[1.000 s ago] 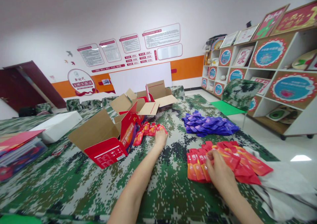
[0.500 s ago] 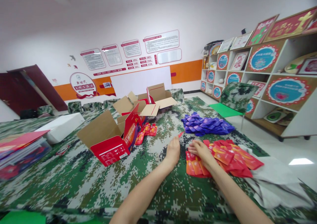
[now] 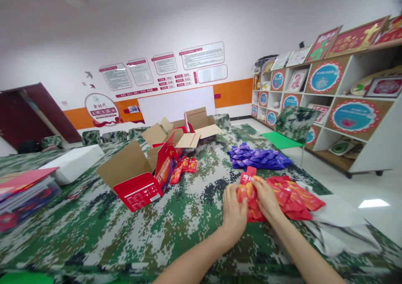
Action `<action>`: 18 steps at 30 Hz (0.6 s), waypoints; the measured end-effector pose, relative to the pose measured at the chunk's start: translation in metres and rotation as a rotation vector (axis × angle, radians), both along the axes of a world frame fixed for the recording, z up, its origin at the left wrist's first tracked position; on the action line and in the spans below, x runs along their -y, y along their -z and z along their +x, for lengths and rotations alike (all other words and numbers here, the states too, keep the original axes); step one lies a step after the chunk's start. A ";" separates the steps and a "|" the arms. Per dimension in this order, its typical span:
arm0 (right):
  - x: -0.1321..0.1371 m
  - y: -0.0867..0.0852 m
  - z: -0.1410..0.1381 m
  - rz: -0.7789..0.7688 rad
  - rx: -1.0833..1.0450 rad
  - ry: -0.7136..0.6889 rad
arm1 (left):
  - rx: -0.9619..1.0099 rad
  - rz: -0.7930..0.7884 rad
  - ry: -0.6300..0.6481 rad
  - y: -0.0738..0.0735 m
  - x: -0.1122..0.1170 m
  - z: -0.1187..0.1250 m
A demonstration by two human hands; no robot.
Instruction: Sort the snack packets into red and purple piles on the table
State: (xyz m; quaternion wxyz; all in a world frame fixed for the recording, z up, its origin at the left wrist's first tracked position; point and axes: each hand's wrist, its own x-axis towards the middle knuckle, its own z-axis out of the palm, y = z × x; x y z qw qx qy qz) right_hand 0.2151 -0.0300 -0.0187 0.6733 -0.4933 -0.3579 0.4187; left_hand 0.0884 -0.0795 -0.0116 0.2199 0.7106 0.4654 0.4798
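Camouflage cloth in green, white and black covers the long table [image 3: 103, 233], which fills most of the view. Against the right wall stands a white shelf unit [image 3: 345, 104] with round blue and red pictures in its compartments and framed pieces along its top. On the table's left part lies an open cardboard box [image 3: 138, 177] with red printed sides, tipped toward the camera with its flaps spread; more opened boxes [image 3: 188, 127] stand behind it. A white flat box [image 3: 73, 162] lies further left, near a stack of red and dark folders [image 3: 21, 192] at the table's edge. A heap of purple packets [image 3: 257, 158] lies toward the far right of the table, well apart from a few red packets [image 3: 185, 166] just beside the tipped box. Grey-white cloth [image 3: 342, 229] lies crumpled at the right edge.

Near the middle, the pile of red packets [image 3: 295, 196] is spread on the cloth. At its left end, both hands meet on a gathered bundle of packets [image 3: 248, 187], lifted partly upright off the pile. Left hand [image 3: 234, 215] presses its fingers against the bundle's left side; right hand [image 3: 266, 198] closes over it from the right, thumb and fingers pinching it.
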 end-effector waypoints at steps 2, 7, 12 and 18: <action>0.002 -0.001 -0.002 0.024 -0.097 -0.043 | 0.126 -0.201 -0.001 -0.001 -0.005 0.005; -0.003 0.003 0.005 -0.010 -0.019 -0.007 | 0.239 -0.454 0.130 0.009 -0.017 0.015; -0.010 0.010 0.015 -0.103 0.244 0.100 | 0.357 -0.509 0.179 0.021 -0.009 0.026; -0.013 0.007 0.017 -0.091 0.724 0.198 | 0.397 -0.584 0.214 0.030 0.001 0.038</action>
